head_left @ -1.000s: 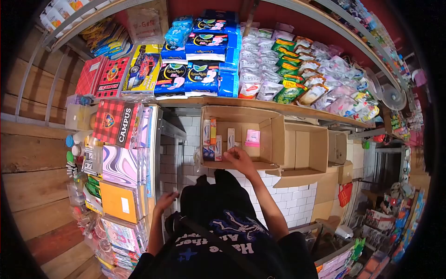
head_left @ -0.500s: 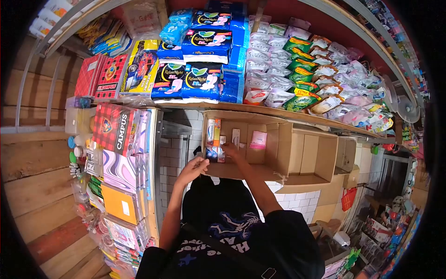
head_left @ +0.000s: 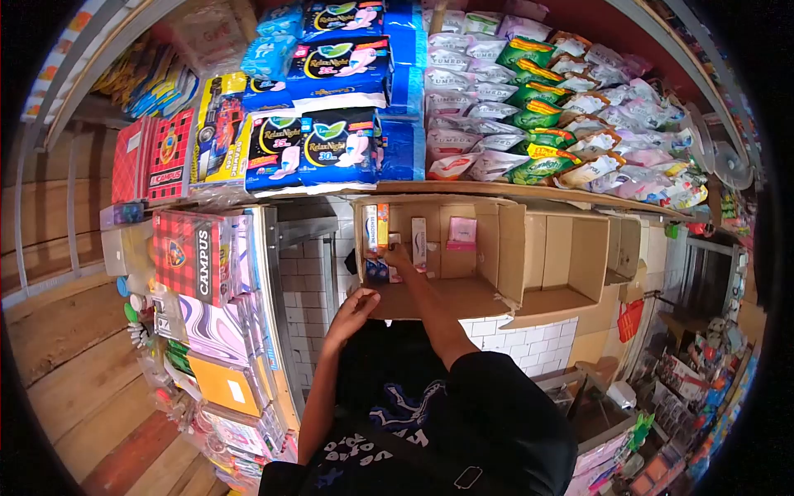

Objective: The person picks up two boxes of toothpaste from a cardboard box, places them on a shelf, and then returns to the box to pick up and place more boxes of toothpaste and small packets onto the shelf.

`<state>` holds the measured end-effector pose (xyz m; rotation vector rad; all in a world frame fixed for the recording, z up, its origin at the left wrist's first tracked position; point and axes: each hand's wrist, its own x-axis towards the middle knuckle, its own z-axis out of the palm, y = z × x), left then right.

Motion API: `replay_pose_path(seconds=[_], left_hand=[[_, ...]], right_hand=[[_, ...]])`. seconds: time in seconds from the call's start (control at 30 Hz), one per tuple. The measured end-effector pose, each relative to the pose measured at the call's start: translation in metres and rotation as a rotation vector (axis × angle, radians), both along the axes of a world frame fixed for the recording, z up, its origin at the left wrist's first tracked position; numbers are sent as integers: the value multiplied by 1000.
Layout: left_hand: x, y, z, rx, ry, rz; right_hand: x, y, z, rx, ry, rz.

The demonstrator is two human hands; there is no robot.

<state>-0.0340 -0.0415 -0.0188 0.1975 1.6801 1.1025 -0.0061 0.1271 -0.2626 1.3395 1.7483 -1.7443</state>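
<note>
An open cardboard box (head_left: pixel 488 256) stands in front of me, below the shelf. Small cartons lie at its left end, among them an orange and white one (head_left: pixel 382 226) and a dark blue one (head_left: pixel 378 271). A white carton (head_left: pixel 418 245) and a pink pack (head_left: pixel 462 232) lie farther right in it. My right hand (head_left: pixel 398 258) reaches inside, over the small cartons, its fingers bent down; what they hold, if anything, is hidden. By the box's near left corner is my left hand (head_left: pixel 356 311), fingers curled together, with nothing clearly visible in them.
A second open cardboard box (head_left: pixel 562 260) stands to the right. Blue pad packs (head_left: pixel 339 153) and rows of pouches (head_left: pixel 538 128) fill the shelf (head_left: pixel 496 188) above. Stacked notebooks (head_left: pixel 192 252) stand at the left. White tiles (head_left: pixel 529 343) show below the boxes.
The view has shifted, with the shelf goods now larger. My right hand has moved slightly within the box's left end. My left hand has dropped a little away from the box's edge.
</note>
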Motion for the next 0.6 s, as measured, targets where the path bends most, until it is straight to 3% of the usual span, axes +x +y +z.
replay_pose_path(seconds=[0.1, 0.2, 0.3, 0.37, 0.47, 0.57, 0.6], left_hand=[[-2, -1, -2, -25, -33, 23], [-3, -8, -23, 58, -103, 52], [-8, -5, -12, 62, -136, 51], [-11, 0, -5, 35, -149, 36], [-15, 6, 3, -21, -169, 8], [-14, 6, 1, -4, -198, 38], [-12, 4, -4, 14, -201, 49]], right_hand=[[10, 8, 13, -342, 240, -187], [26, 25, -6, -494, 203, -187], [55, 57, 37, -515, 171, -173], [84, 73, 5, -410, 114, -164], [140, 98, -96, -764, 84, -359], [185, 114, -185, 449, 56, 19], [182, 114, -147, 536, -54, 55]])
